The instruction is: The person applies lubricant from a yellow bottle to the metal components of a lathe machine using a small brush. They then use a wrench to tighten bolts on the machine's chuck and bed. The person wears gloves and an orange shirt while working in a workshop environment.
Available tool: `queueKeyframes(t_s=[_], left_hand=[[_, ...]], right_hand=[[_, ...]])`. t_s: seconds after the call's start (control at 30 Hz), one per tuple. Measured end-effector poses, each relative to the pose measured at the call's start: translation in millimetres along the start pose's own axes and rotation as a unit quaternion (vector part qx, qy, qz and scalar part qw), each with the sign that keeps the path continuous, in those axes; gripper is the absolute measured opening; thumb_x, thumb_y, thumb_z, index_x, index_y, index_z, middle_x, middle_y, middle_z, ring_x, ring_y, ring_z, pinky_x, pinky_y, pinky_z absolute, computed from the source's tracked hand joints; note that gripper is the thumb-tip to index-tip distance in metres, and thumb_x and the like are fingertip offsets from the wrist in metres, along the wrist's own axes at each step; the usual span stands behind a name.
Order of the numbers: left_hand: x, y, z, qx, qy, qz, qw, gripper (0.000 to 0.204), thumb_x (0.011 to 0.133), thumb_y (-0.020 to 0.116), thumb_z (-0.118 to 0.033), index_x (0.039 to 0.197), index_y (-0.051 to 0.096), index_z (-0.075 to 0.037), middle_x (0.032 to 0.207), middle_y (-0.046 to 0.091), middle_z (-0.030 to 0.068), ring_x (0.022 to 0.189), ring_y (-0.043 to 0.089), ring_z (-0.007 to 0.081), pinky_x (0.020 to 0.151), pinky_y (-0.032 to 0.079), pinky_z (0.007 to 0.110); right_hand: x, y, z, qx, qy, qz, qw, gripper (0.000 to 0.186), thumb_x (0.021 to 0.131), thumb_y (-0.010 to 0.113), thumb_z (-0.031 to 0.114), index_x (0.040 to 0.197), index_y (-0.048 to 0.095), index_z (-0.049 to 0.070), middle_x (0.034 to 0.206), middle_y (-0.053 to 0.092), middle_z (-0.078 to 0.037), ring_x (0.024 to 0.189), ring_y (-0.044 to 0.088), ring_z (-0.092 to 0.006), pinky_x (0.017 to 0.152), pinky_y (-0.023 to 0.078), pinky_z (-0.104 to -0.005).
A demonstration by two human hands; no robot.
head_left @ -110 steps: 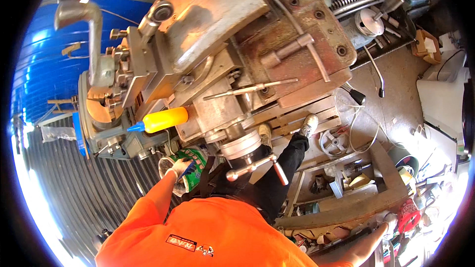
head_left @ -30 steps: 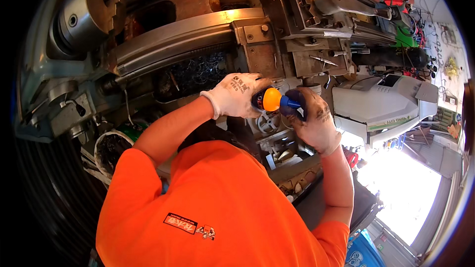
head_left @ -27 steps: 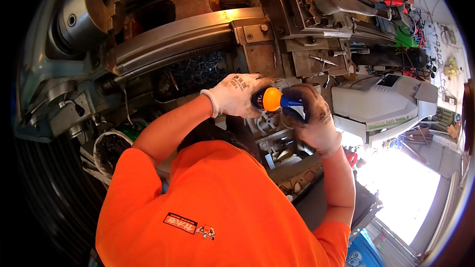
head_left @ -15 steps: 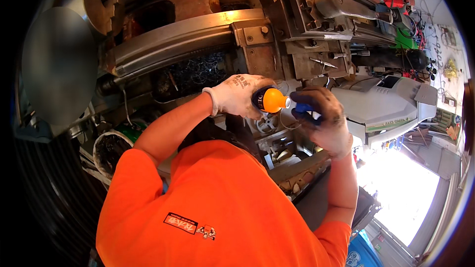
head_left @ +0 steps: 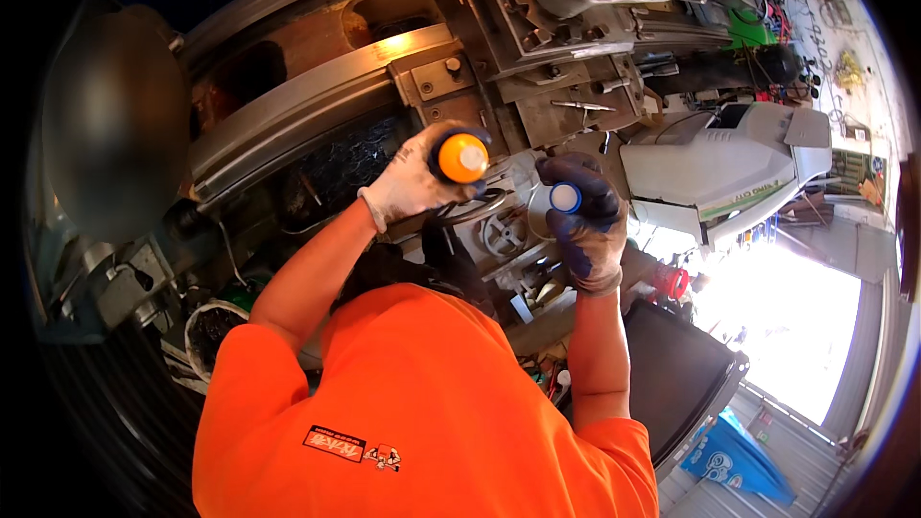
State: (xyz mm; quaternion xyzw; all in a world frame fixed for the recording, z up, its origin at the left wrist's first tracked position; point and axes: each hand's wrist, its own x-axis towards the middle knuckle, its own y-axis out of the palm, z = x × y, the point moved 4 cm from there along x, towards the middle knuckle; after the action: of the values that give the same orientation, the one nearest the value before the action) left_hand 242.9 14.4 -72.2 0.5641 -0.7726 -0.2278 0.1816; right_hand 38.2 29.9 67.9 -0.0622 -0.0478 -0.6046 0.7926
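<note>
The lathe fills the far side of your view, with a pale grey cover to the right and dark metal shavings in the gap under the bed. Nearer to you, your gloved left hand is wrapped around the orange bottle, which is in front of the carriage with its pale neck end facing up toward your head. Your gloved right hand curls its fingers about the smaller blue cap, well apart from the bottle, its round whitish end showing.

Hold the bottle firmly but without squeezing, since it looks soft enough to spurt. Keep its mouth upright and away from the shavings while it is uncapped. Pinch the cap by its outside, because the stained glove fingers could leave grit on the end that meets the neck.

Against half a second ago, your view sits differently over the lathe, your hands are farther apart, the bottle is turned from side-on to nearly end-on, and the cap, then just beside the neck, now shows its round end.
</note>
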Motion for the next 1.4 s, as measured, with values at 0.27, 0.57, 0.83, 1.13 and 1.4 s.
queueKeyframes(t_s=[0.27, 0.57, 0.83, 1.13, 1.4], left_hand=[[53, -19, 23, 0.161, 0.050, -0.052, 0.984, 0.062, 0.073, 0.083, 0.004, 0.128, 0.055, -0.006, 0.121, 0.064, 0.0027, 0.110, 0.062, 0.0135, 0.100, 0.053, 0.030], [59, -17, 26, 0.201, 0.048, -0.094, 0.974, 0.062, 0.074, 0.083, -0.002, 0.127, 0.051, -0.005, 0.118, 0.063, 0.0041, 0.106, 0.062, 0.0153, 0.096, 0.055, 0.029], [60, -16, 27, 0.181, 0.058, -0.104, 0.976, 0.065, 0.073, 0.087, -0.009, 0.128, 0.052, -0.004, 0.117, 0.063, 0.0042, 0.105, 0.062, 0.0154, 0.098, 0.053, 0.030], [60, -18, 33, 0.178, 0.109, -0.117, 0.971, 0.071, 0.069, 0.092, -0.016, 0.128, 0.055, -0.004, 0.120, 0.062, 0.0068, 0.110, 0.060, 0.0174, 0.102, 0.049, 0.031], [56, -16, 24, 0.153, 0.084, -0.096, 0.980, 0.076, 0.070, 0.091, -0.021, 0.132, 0.052, -0.005, 0.125, 0.059, 0.0089, 0.116, 0.058, 0.0229, 0.106, 0.046, 0.037]], right_hand=[[-1, 3, -9, 0.291, 0.012, -0.047, 0.955, 0.043, 0.099, 0.064, 0.023, 0.132, 0.058, -0.004, 0.111, 0.067, -0.009, 0.099, 0.064, -0.0183, 0.106, 0.043, -0.0385], [-7, 13, -15, 0.608, 0.074, -0.006, 0.790, 0.050, 0.106, 0.045, 0.027, 0.146, 0.041, -0.003, 0.132, 0.061, -0.015, 0.109, 0.064, -0.0235, 0.118, 0.032, -0.0461], [-8, 19, -21, 0.680, 0.112, 0.016, 0.725, 0.051, 0.106, 0.044, 0.028, 0.147, 0.039, -0.004, 0.131, 0.063, -0.013, 0.106, 0.063, -0.0223, 0.118, 0.031, -0.0445], [-11, 22, -32, 0.636, 0.120, -0.015, 0.762, 0.051, 0.104, 0.048, 0.026, 0.145, 0.042, -0.004, 0.124, 0.064, -0.013, 0.101, 0.061, -0.0226, 0.113, 0.038, -0.0448], [-20, 17, -52, 0.570, 0.129, -0.069, 0.808, 0.046, 0.101, 0.052, 0.019, 0.141, 0.047, -0.002, 0.125, 0.064, -0.017, 0.105, 0.065, -0.0256, 0.108, 0.044, -0.0467]])
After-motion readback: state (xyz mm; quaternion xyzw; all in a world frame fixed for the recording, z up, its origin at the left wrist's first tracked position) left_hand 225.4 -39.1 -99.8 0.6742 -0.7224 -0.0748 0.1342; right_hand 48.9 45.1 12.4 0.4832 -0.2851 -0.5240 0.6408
